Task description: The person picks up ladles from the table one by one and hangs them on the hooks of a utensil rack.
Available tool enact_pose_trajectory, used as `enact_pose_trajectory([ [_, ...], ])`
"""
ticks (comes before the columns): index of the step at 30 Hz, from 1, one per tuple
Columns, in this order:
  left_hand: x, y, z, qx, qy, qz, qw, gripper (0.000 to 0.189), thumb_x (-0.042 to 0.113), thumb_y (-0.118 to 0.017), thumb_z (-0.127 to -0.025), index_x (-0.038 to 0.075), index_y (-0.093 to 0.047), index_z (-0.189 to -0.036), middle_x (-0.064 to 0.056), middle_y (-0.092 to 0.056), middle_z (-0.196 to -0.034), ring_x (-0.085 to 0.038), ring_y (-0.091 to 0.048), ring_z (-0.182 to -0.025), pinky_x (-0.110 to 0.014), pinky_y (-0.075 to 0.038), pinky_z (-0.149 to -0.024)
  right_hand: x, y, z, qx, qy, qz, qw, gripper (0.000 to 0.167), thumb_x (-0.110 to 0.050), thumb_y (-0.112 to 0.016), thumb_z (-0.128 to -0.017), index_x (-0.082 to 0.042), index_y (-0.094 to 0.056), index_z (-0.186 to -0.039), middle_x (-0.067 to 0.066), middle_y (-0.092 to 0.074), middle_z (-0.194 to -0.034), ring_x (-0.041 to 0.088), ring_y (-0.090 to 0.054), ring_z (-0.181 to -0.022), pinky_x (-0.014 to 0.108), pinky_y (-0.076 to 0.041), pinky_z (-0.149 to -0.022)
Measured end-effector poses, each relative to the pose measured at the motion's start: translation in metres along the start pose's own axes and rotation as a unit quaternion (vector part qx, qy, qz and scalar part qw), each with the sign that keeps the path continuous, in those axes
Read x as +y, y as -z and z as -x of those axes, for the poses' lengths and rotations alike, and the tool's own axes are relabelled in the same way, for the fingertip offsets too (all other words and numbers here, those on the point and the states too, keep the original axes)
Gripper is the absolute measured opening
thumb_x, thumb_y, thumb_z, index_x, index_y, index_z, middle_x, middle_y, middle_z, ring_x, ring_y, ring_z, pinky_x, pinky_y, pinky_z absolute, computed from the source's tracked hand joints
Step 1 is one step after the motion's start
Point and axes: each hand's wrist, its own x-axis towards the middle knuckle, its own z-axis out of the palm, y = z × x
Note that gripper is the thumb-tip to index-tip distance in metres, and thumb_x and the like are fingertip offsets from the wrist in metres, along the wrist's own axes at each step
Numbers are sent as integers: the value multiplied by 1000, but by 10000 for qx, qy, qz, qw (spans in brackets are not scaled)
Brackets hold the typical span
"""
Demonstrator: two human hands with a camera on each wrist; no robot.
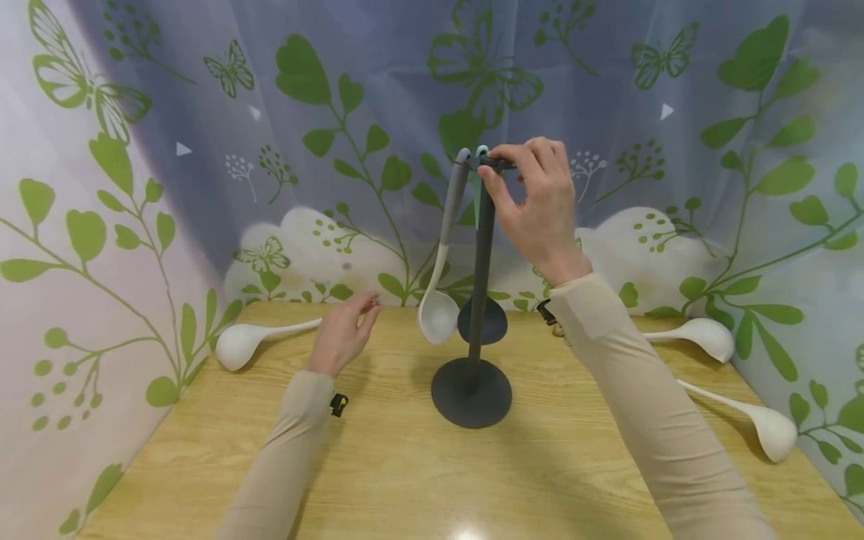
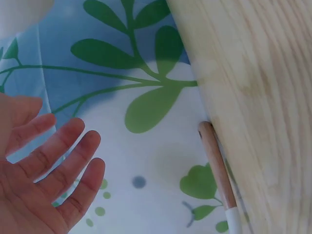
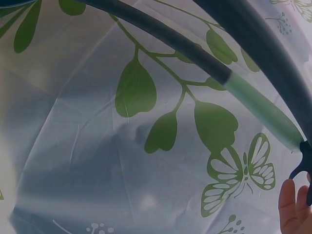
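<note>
A dark grey utensil stand (image 1: 478, 300) with a round base stands upright on the table. At its top, my right hand (image 1: 540, 202) pinches a dark hook (image 3: 303, 163) between thumb and fingers. From the hooks hang a white ladle (image 1: 439, 316) with a grey handle and a dark ladle (image 1: 496, 322) with a pale green handle (image 3: 263, 109), partly hidden behind the post. My left hand (image 1: 343, 334) holds nothing; its fingers look loosely spread in the left wrist view. Just beside it in the head view lies a white ladle (image 1: 238, 346), whose handle end is hidden by that hand.
Two more white ladles (image 1: 705, 339) lie at the table's right side, their handles partly behind my right sleeve. In the left wrist view a wooden handle (image 2: 219, 170) lies along the edge of the table (image 2: 253, 97). A leaf-patterned curtain (image 1: 378, 97) closes off the back and sides.
</note>
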Motion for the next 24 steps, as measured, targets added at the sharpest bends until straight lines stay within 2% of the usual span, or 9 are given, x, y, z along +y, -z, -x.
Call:
enact_pose_trajectory([
  [3, -6, 0, 1, -137, 81, -80, 9998, 28, 26, -54, -102, 13, -63, -126, -10, -69, -122, -30, -65, -111, -50, -52, -94, 0, 0, 0, -4, -6, 0, 10000, 26, -26, -66, -96, -3, -69, -107, 16, -56, -89, 30, -47, -90, 33, -40, -75],
  [9, -20, 4, 2, -396, 459, -410, 9973, 33, 26, -54, -102, 12, -60, -131, -13, -69, -121, -33, -68, -102, -48, -55, -78, 0, -1, 0, -4, -7, -30, 10000, 26, -26, -65, -96, -4, -69, -108, 16, -56, -90, 30, -46, -89, 34, -39, -76],
  [10, -21, 5, 3, -476, 557, -436, 9964, 35, 27, -54, -102, 10, -59, -133, -15, -68, -122, -34, -67, -104, -49, -55, -79, 0, -1, 0, 3, -13, -26, 10000, 26, -26, -65, -96, -4, -69, -108, 16, -56, -90, 30, -46, -89, 33, -40, -76],
  [14, -28, 8, 5, -903, 896, -560, 9903, 44, 27, -54, -101, 5, -53, -139, -22, -58, -134, -41, -58, -119, -57, -48, -97, 0, -1, 0, 20, -47, -12, 10000, 25, -26, -65, -96, -4, -69, -108, 15, -55, -90, 29, -47, -89, 32, -40, -74],
  [18, -36, 10, 8, -1261, 1136, -823, 9821, 48, 27, -55, -101, 4, -48, -143, -25, -54, -138, -44, -53, -124, -59, -44, -101, 1, 0, 1, -30, -54, 14, 10000, 26, -27, -64, -96, -4, -69, -109, 14, -55, -91, 29, -47, -92, 30, -42, -74],
  [21, -45, 13, 10, -1303, 1209, -1110, 9778, 49, 28, -56, -101, 2, -49, -141, -27, -57, -133, -44, -58, -118, -58, -48, -95, 0, -1, 1, -61, -66, 44, 10000, 27, -28, -63, -97, -4, -68, -109, 14, -55, -92, 29, -48, -93, 30, -43, -73],
  [24, -54, 16, 11, -1176, 1256, -1458, 9742, 48, 27, -58, -99, -1, -52, -137, -27, -62, -125, -45, -63, -107, -58, -52, -85, 0, -1, 2, -63, -94, 61, 9999, 27, -28, -63, -97, -4, -68, -109, 14, -55, -92, 29, -48, -94, 29, -44, -73],
])
